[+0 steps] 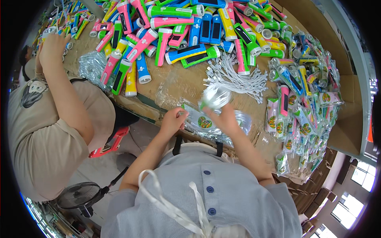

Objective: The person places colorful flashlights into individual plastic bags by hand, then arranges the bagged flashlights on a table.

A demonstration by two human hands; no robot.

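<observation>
My right hand, partly smeared by motion, is closed on a crinkled, shiny clear plastic bag with a bit of green at its left edge. What the bag contains, if anything, is lost in glare. My left hand is closed just to the left, thumb and fingers pressed together; I cannot make out anything in them. Between and below the hands, flat clear bags with a printed card lie at the table's near edge. A tangle of white charging cables spreads just beyond my right hand.
Loose pink, green, blue and yellow flashlights heap across the cardboard-covered table. Bagged flashlights pile up at right, beside a cardboard wall. At left a co-worker's hand reaches over the table, near more clear bags.
</observation>
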